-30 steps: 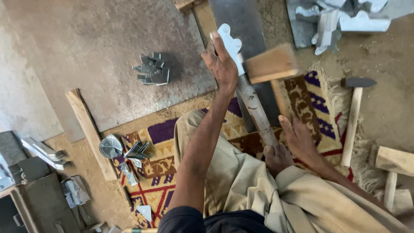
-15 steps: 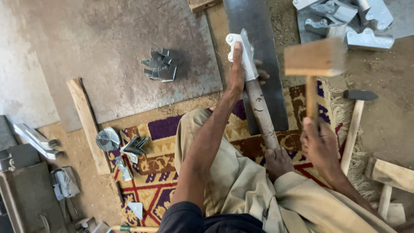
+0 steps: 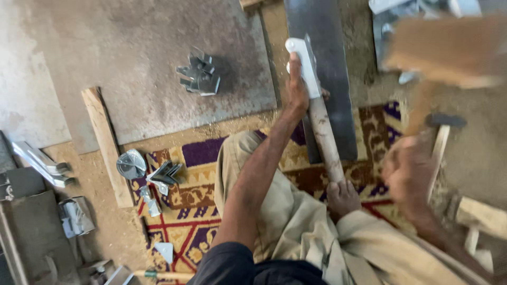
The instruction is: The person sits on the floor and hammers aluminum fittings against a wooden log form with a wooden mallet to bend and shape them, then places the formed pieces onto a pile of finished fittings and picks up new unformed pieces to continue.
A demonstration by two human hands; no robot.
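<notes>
My left hand (image 3: pixel 297 89) grips a bent white metal piece (image 3: pixel 305 63) and holds it on top of a round wooden post (image 3: pixel 326 142). The post lies along a dark metal plate (image 3: pixel 327 31), and my bare foot (image 3: pixel 343 198) rests at its near end. My right hand (image 3: pixel 409 177) is blurred with motion and holds the handle of a wooden mallet (image 3: pixel 449 50), whose head is raised at the upper right, above and to the right of the metal piece.
A pile of folded metal pieces (image 3: pixel 199 74) lies on a grey sheet (image 3: pixel 132 47). A wooden slat (image 3: pixel 105 145), a round metal disc (image 3: pixel 131 163) and small metal scraps (image 3: pixel 165 174) lie by the patterned rug (image 3: pixel 195 221). A steel hammer (image 3: pixel 442 132) rests at right.
The mallet has swung up and to the right, from beside the post to high at the upper right. My left hand keeps the white metal piece on the post.
</notes>
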